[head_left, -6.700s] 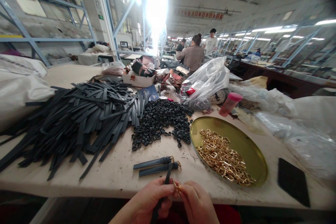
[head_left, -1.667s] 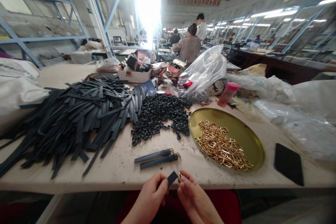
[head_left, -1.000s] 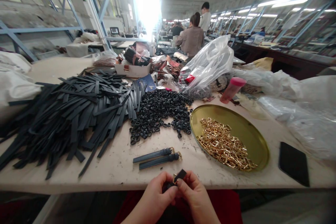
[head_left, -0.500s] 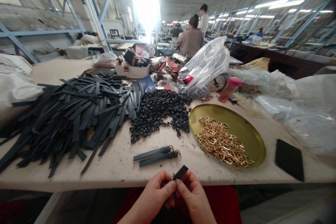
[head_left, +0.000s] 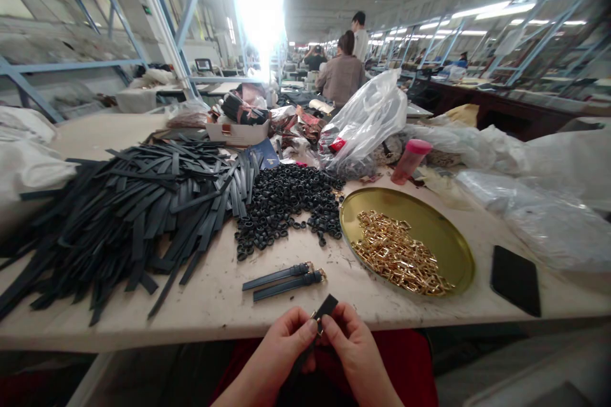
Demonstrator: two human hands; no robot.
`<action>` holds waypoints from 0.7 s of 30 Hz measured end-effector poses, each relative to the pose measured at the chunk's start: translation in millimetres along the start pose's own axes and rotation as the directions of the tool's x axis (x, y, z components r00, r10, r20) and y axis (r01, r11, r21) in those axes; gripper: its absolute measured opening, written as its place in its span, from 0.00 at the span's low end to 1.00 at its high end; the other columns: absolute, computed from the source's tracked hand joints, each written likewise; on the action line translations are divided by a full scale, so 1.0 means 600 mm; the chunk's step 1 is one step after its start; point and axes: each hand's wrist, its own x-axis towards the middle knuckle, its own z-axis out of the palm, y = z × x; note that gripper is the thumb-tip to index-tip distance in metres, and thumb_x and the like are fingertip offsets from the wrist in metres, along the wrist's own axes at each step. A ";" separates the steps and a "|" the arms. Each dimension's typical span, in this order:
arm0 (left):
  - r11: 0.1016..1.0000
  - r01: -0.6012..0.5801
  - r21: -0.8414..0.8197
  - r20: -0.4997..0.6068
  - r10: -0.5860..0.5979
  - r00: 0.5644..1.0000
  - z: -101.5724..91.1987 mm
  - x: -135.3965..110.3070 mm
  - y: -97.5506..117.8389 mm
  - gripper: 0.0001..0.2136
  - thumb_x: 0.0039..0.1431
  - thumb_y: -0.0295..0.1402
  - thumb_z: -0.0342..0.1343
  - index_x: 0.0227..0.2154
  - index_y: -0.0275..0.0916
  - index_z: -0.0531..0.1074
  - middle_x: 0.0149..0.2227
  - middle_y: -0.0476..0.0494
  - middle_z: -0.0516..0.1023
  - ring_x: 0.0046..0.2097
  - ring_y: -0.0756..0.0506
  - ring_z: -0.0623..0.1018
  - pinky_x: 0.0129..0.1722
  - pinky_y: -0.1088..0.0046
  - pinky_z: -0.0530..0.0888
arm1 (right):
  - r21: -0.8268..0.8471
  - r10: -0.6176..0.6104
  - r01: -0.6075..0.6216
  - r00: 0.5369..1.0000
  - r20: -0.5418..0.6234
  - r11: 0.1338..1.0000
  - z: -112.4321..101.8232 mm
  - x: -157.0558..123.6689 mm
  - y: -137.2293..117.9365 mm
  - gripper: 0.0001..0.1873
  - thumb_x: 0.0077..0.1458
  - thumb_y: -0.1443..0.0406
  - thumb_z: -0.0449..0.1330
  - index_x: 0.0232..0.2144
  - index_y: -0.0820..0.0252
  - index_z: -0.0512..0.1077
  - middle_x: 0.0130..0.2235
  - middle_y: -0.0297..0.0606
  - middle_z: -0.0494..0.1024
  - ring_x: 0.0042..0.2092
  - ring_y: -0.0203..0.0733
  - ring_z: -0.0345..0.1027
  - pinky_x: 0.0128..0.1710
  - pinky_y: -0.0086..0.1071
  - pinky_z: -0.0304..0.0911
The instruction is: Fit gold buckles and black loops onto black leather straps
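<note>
Left hand: the left hand (head_left: 281, 346) is at the bottom centre of the frame, just below the table edge, thumb and forefinger pinched on a short dark leather strap (head_left: 326, 306).
Right hand: the right hand (head_left: 351, 346) is pressed up against the left, fingertips meeting – it grips the same strap from the other side.
Held piece: the strap's free end sticks up and to the right above the fingertips; a small gold metal buckle (head_left: 315, 317) shows between the two thumbs, touching the strap. How far it is threaded on I cannot tell.
Table: the worn pale worktable (head_left: 214, 305) fills the middle of the frame.
Just above the hands: two dark straps with gold buckles fitted (head_left: 284, 280) lie side by side on the table, touching or nearly so.
Centre: a heap of small black rubber loops (head_left: 289, 203) sits beyond them.
Left half: a wide pile of long dark leather strips (head_left: 133, 210) is spread out, its edge reaching the loops.
Right of centre: a round gold metal tray (head_left: 443, 241) holds a mound of loose gold buckles (head_left: 398, 261).
Lower right: a flat black phone (head_left: 515, 280) lies near the table edge, apart from the tray.
Behind the tray: a tilted bottle with a pink cap (head_left: 409, 162) is just beside a crumpled clear plastic bag (head_left: 367, 121).
Upper centre: other people (head_left: 341, 73) are at a far bench – backs turned.
</note>
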 end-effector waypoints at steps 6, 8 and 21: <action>1.000 -0.014 0.000 0.003 0.014 1.000 -0.002 0.004 -0.005 0.17 0.46 0.47 0.57 0.23 0.38 0.62 0.16 0.54 0.68 0.20 0.54 0.66 0.21 0.80 0.59 | -0.242 -0.113 0.106 0.993 -0.016 0.964 -0.005 -0.001 0.001 0.12 0.47 0.57 0.60 0.25 0.60 0.68 0.24 0.31 0.71 0.27 0.37 0.63 0.28 0.28 0.59; 1.000 -0.025 0.003 0.002 0.025 1.000 -0.002 0.007 -0.005 0.17 0.46 0.47 0.57 0.23 0.38 0.61 0.17 0.54 0.67 0.20 0.54 0.66 0.22 0.79 0.59 | -0.296 -0.155 0.146 0.988 -0.008 0.944 -0.008 -0.001 0.007 0.11 0.49 0.58 0.59 0.24 0.59 0.68 0.24 0.31 0.70 0.27 0.37 0.62 0.27 0.28 0.58; 1.000 0.000 -0.028 0.059 0.001 0.998 0.001 0.000 0.011 0.12 0.52 0.41 0.54 0.28 0.36 0.65 0.23 0.51 0.71 0.24 0.54 0.70 0.24 0.80 0.64 | 0.098 0.047 -0.050 0.998 0.040 0.994 -0.003 0.009 0.000 0.13 0.48 0.57 0.61 0.30 0.60 0.66 0.23 0.27 0.66 0.23 0.30 0.57 0.23 0.25 0.55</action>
